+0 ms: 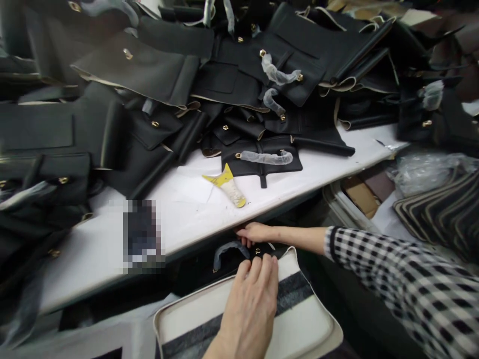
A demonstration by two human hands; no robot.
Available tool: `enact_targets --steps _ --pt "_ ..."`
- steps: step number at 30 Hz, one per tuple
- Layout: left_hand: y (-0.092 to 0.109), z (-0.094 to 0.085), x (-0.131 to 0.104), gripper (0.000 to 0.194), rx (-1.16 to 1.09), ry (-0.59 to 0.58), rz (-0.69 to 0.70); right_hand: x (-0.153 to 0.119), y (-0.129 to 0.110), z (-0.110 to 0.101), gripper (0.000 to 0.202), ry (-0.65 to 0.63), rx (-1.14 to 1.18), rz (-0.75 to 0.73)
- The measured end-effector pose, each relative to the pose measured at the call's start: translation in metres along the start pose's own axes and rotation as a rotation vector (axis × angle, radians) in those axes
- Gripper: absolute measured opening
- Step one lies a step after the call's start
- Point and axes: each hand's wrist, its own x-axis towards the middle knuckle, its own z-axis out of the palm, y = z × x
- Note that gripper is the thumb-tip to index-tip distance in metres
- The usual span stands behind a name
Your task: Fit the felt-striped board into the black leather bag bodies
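The left hand (pixel 250 299) is bent over the upper edge of a bag piece (pixel 292 319), its fingertips going down out of sight behind the rim; that grip seems meant to steady the piece from above, since its pale inner face with the dark strip leans towards the person. The bag piece is in front of the person, just below the near edge of the white tabletop (pixel 187 214), with a dark curved handle (pixel 228 249) and a small gold clasp (pixel 257 251) beyond its rim.

The right hand (pixel 258 233) reaches in from the side — a checked sleeve (pixel 396 269) behind it — to the tabletop's edge, near the clasp. Its fingers are curled, but I cannot tell whether they pinch anything. Coming in from beyond the rim probably suits work on the far side, leaving the near face to the left hand.

Across the tabletop lie heaped black bag parts (pixel 220 80), overlapping, perhaps to save room. Some handles wear clear wrapping (pixel 277 72), likely against scuffs. A flat yellow-and-white piece (pixel 226 187) lies apart from the hands, towards the front — handy to reach, I would judge
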Motion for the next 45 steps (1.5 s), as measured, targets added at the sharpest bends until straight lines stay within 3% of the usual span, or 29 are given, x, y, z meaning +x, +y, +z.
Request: enact_targets --steps 4,9,11,14,19,23,31,45 --pt "0.003 -0.01 0.001 0.057 -0.09 -0.051 -0.06 -0.028 -0.024 0.007 0.048 -0.042 -0.032 -0.044" --pt "-0.001 -0.019 -0.005 0.035 -0.34 0.064 -0.147 -0.047 -0.034 0.018 0.057 0.058 -0.214 -0.046" --pt "-0.009 -0.022 -0.014 0.029 -0.436 0.122 -0.211 -0.051 -0.038 0.021 0.059 0.088 -0.323 -0.079" --pt "-0.032 -0.024 -0.035 0.034 -0.51 0.176 -0.365 -0.058 -0.045 0.027 0.056 0.089 -0.491 -0.187" --pt "-0.067 -0.027 -0.069 0.023 -0.54 0.103 -0.55 -0.068 -0.051 0.039 0.052 0.126 -0.734 -0.292" --pt "-0.08 -0.027 -0.076 0.014 -0.64 0.05 -0.583 -0.07 -0.053 0.043 0.054 0.119 -0.882 -0.31" --pt "-0.097 -0.014 -0.086 0.018 -0.735 0.003 -0.615 -0.069 -0.06 0.05 0.057 0.068 -1.101 -0.343" --pt "-0.096 -0.006 -0.096 0.014 -0.713 0.099 -0.589 -0.065 -0.066 0.068 0.068 0.019 -1.205 -0.312"
